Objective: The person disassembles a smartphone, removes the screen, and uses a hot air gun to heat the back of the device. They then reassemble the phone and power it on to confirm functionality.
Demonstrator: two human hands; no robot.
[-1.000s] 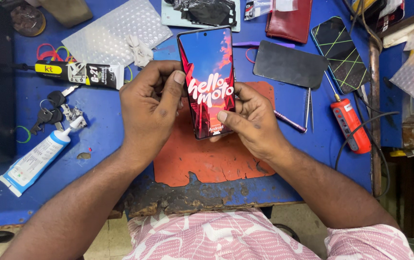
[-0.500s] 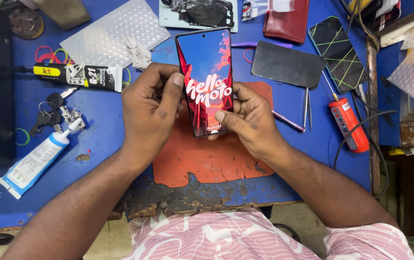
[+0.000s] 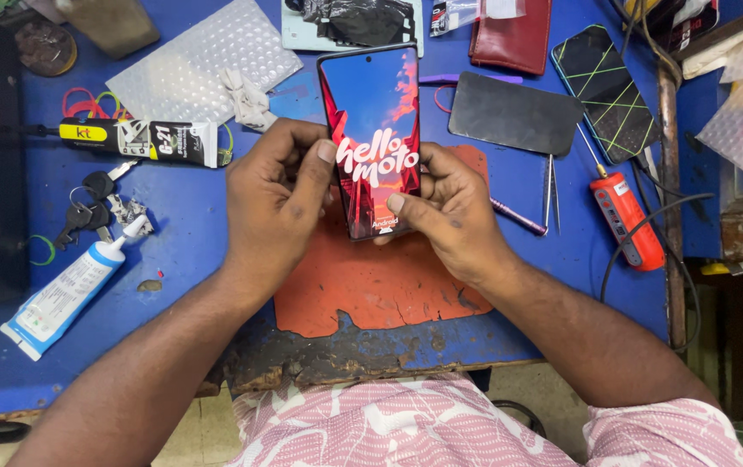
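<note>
I hold a smartphone [image 3: 371,112] upright over an orange work mat [image 3: 363,294] on a blue bench [image 3: 190,233]. Its screen is lit in blue and red with white lettering. My left hand [image 3: 276,195] grips the phone's left edge, thumb resting on the screen. My right hand [image 3: 445,212] grips the lower right edge, thumb on the glass near the bottom. Both hands cover the phone's lower sides.
Left of me lie a white glue tube [image 3: 64,290], a black-and-yellow tube [image 3: 142,138], keys [image 3: 86,203] and bubble wrap [image 3: 203,65]. To the right are a dark panel [image 3: 514,112], a cracked phone [image 3: 605,91], tweezers [image 3: 551,190], a red tool [image 3: 618,216] and a maroon wallet [image 3: 514,35].
The phone and both hands stay almost still; the view has shifted very slightly. The screen keeps showing the same lit picture.
</note>
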